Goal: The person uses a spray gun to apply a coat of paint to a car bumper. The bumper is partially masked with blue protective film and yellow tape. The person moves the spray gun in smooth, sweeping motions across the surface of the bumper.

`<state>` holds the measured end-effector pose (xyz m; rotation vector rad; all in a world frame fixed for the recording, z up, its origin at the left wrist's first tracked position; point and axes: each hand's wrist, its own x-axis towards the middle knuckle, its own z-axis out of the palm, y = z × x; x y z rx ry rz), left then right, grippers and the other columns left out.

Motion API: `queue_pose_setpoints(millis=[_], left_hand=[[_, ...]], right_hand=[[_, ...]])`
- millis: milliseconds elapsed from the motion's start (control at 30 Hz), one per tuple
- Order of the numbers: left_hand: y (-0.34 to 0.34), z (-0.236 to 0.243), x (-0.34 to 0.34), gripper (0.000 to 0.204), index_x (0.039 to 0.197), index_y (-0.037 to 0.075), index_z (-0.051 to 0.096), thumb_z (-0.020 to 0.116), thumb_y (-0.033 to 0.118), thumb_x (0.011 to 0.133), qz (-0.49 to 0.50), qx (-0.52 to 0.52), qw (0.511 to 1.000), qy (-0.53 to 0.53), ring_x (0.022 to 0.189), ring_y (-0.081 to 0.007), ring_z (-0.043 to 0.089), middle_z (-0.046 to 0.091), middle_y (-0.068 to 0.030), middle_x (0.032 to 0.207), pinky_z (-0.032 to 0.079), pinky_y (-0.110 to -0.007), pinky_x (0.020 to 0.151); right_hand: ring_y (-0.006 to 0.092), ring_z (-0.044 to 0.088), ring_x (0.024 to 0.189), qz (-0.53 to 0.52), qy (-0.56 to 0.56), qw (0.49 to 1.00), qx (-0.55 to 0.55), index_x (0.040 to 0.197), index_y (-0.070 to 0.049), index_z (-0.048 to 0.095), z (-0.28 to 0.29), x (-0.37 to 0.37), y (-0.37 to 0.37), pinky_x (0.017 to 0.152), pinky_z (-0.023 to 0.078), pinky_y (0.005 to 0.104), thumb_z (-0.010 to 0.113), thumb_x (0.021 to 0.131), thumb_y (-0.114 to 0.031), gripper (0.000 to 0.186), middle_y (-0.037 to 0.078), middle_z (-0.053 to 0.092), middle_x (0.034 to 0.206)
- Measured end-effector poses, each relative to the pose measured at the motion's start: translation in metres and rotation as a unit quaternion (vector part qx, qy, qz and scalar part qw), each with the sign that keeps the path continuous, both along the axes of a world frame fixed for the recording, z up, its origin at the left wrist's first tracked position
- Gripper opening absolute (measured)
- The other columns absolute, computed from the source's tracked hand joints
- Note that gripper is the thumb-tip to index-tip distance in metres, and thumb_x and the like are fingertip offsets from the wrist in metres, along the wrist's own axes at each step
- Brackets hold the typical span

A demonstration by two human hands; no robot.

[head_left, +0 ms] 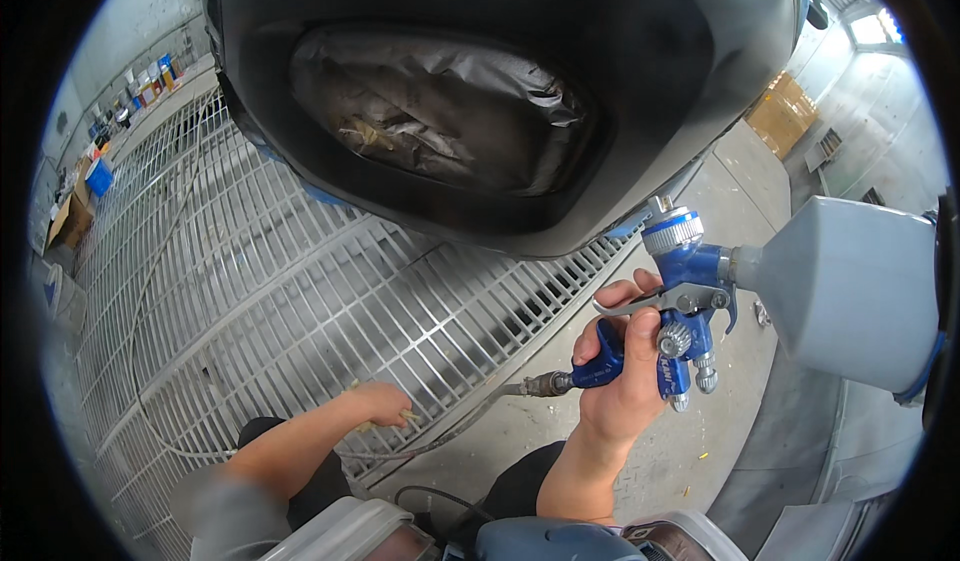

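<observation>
My right hand (622,396) is wrapped round the grip of a blue spray gun (690,266), with fingers at its silver trigger. A large grey-white paint cup (850,291) is attached to the gun and reaches toward the right rim. From the grip's metal coupling (545,385), an air hose (460,429) runs down to the left. My left hand (375,404) is closed low over the floor grating, with pale yellowish bits showing at its fingers; what they are I cannot make out. Ahead, beyond both hands, is a dark vehicle body panel (640,91), its recess covered with crinkled masking sheet (440,111).
Metal floor grating (260,271) spreads below and left, with a thin hose across it. Solid grey floor (720,421) lies right. Cardboard boxes stand at the far right (782,113) and far left (72,219), near a blue container (99,177). Cans line the left wall.
</observation>
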<state>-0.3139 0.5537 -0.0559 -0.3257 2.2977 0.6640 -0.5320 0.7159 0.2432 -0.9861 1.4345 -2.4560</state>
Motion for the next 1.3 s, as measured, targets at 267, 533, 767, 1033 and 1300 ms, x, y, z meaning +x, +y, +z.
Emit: queue_pose_setpoints(millis=[267, 533, 767, 1033, 1300], left_hand=[[0.003, 0.008, -0.002, 0.039, 0.115, 0.014, 0.075, 0.075, 0.046, 0.092, 0.008, 0.003, 1.000, 0.013, 0.112, -0.0378, 0.069, 0.075, -0.0133, 0.113, 0.056, -0.052, 0.091], [0.002, 0.000, 0.001, 0.040, 0.114, 0.014, 0.075, 0.075, 0.047, 0.092, 0.008, 0.012, 1.000, 0.021, 0.111, -0.0390, 0.070, 0.076, -0.0148, 0.111, 0.056, -0.053, 0.090], [0.002, -0.004, -0.001, 0.045, 0.124, 0.019, 0.074, 0.073, 0.052, 0.094, -0.004, 0.006, 1.000, -0.007, 0.116, -0.0380, 0.068, 0.075, -0.0123, 0.119, 0.056, -0.051, 0.094], [0.003, -0.001, -0.002, 0.044, 0.125, 0.020, 0.074, 0.072, 0.051, 0.094, 0.002, 0.004, 1.000, -0.011, 0.117, -0.0372, 0.068, 0.075, -0.0121, 0.121, 0.055, -0.050, 0.095], [0.000, -0.010, 0.001, 0.043, 0.123, 0.018, 0.074, 0.072, 0.051, 0.094, -0.012, 0.008, 1.000, -0.008, 0.116, -0.0378, 0.068, 0.075, -0.0131, 0.120, 0.055, -0.051, 0.095]], right_hand=[[0.0140, 0.057, 0.058, -0.009, -0.040, 0.999, -0.033, 0.127, 0.003, 0.058, 0.004, 0.002, 0.000, 0.054, 0.048, 0.0261, 0.074, 0.100, -0.024, 0.040, 0.019, 0.069, 0.104], [0.0147, 0.058, 0.059, -0.012, -0.043, 0.998, -0.039, 0.126, 0.002, 0.058, 0.004, 0.000, 0.003, 0.052, 0.048, 0.0262, 0.073, 0.101, -0.023, 0.038, 0.019, 0.068, 0.107], [0.0151, 0.057, 0.059, -0.026, -0.043, 0.998, -0.037, 0.129, 0.002, 0.056, 0.007, 0.001, 0.003, 0.052, 0.048, 0.0264, 0.071, 0.102, -0.021, 0.039, 0.019, 0.068, 0.106], [0.0145, 0.057, 0.058, -0.020, -0.038, 0.998, -0.038, 0.130, 0.003, 0.056, 0.005, -0.001, 0.003, 0.052, 0.048, 0.0263, 0.070, 0.102, -0.020, 0.039, 0.019, 0.068, 0.105], [0.0141, 0.058, 0.059, -0.015, -0.038, 0.998, -0.039, 0.131, 0.003, 0.056, 0.005, -0.001, 0.003, 0.053, 0.048, 0.0260, 0.070, 0.102, -0.020, 0.039, 0.019, 0.068, 0.104]])
